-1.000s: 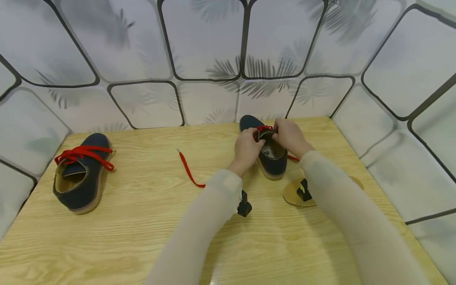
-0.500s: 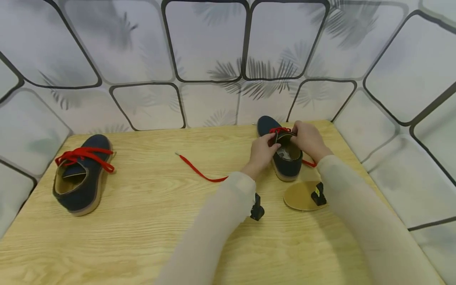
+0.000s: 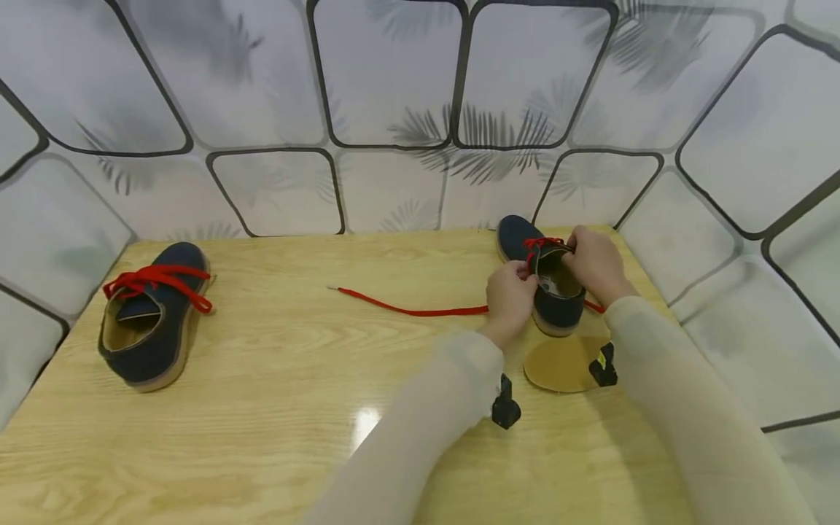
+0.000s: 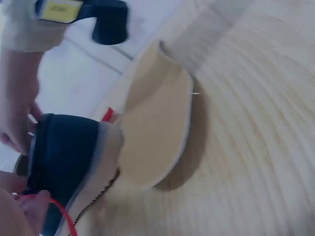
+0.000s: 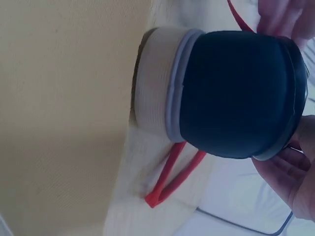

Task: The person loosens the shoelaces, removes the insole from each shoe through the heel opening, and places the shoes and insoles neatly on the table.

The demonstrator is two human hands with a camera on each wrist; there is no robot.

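A dark blue shoe [image 3: 559,310] with red lacing stands at the right of the table, its toe pointing away. My left hand [image 3: 510,300] pinches the left edge of its opening, with the red shoelace [image 3: 420,313] trailing left from beside the fingers. On the other side my right hand [image 3: 596,264] grips the right edge, thumb at the inside. The shoe's heel [image 5: 236,93] fills the middle of the right wrist view. A tan insole [image 4: 157,123] lies on the table just behind the heel. Some fingertips are hidden by the shoe.
A second blue shoe [image 3: 154,321], its red lace tied in a bow, stands at the left of the wooden table [image 3: 230,430]. A patterned fabric wall [image 3: 394,87] rises along the back and the right side.
Both hands have moved right with the shoe, uncovering more of the insole. The trailing lace has been drawn out straighter toward the right. The second shoe has not moved.
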